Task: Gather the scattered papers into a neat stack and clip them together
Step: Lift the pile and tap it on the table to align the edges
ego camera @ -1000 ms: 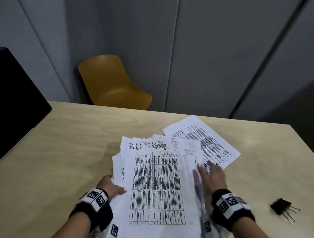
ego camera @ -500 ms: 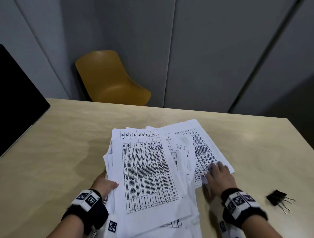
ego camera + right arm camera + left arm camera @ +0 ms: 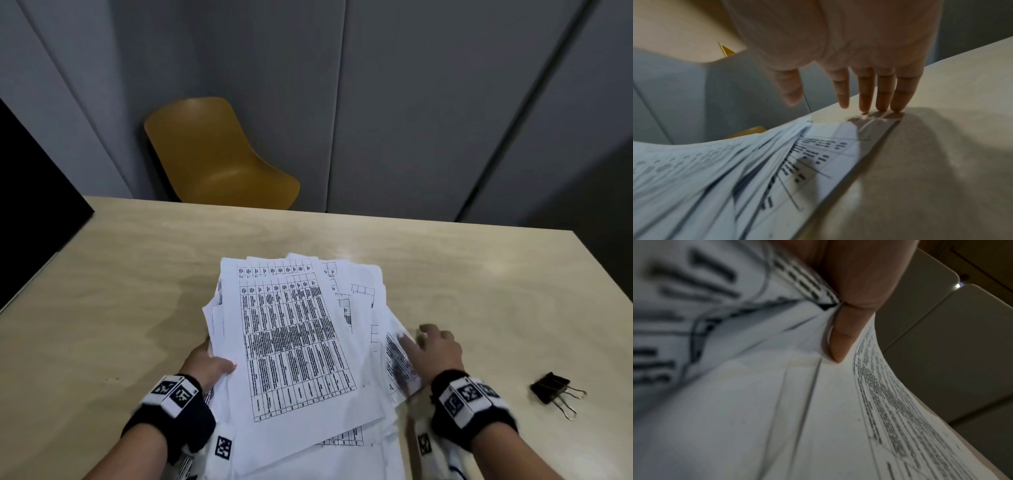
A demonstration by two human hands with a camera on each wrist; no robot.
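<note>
A loose pile of printed papers (image 3: 298,342) lies fanned out on the wooden table (image 3: 120,291), its sheets skewed at different angles. My left hand (image 3: 219,359) grips the pile's left edge, thumb on the top sheet and fingers hidden beneath. In the left wrist view the thumb (image 3: 840,340) presses between lifted sheets (image 3: 777,402). My right hand (image 3: 435,346) is at the pile's right edge with straight fingers (image 3: 881,97), their tips touching the table beside the papers (image 3: 756,170). A black binder clip (image 3: 551,390) lies on the table right of that hand, apart from it.
A yellow chair (image 3: 219,157) stands behind the table's far edge against grey wall panels. A black panel (image 3: 30,212) rises along the table's left side. The table's right edge runs just beyond the clip.
The sheet that stuck out at the far right has been drawn in against the pile. My right hand has come off that sheet to the pile's right edge. The left hand keeps its hold.
</note>
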